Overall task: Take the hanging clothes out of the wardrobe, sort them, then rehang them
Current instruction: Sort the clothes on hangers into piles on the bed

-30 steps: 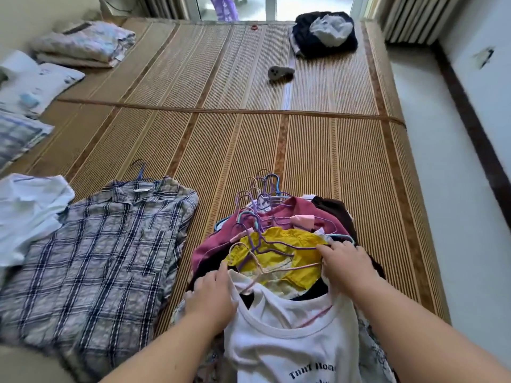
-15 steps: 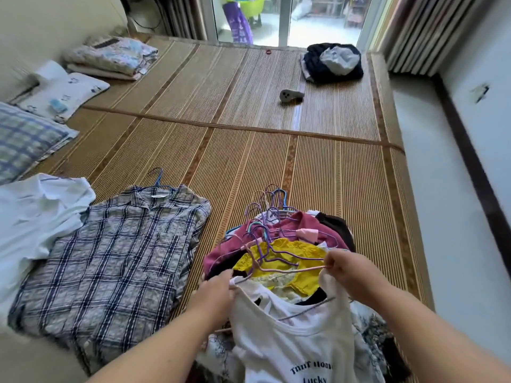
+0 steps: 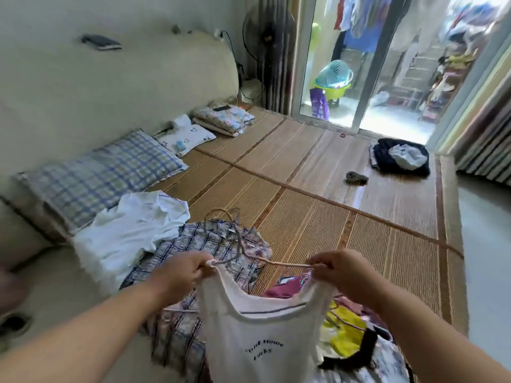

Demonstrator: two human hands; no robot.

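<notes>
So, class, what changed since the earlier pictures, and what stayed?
The left hand and right hand have lifted the white tank top, on its hanger, off the clothes pile and leftward, still pinching its shoulders. The plaid shirt and white shirt lie unmoved.

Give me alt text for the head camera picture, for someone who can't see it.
The left hand and right hand hold a white tank top on a hanger by its shoulders, above a heap of clothes on a woven mat. A plaid shirt and white shirt lie left of it.
</notes>
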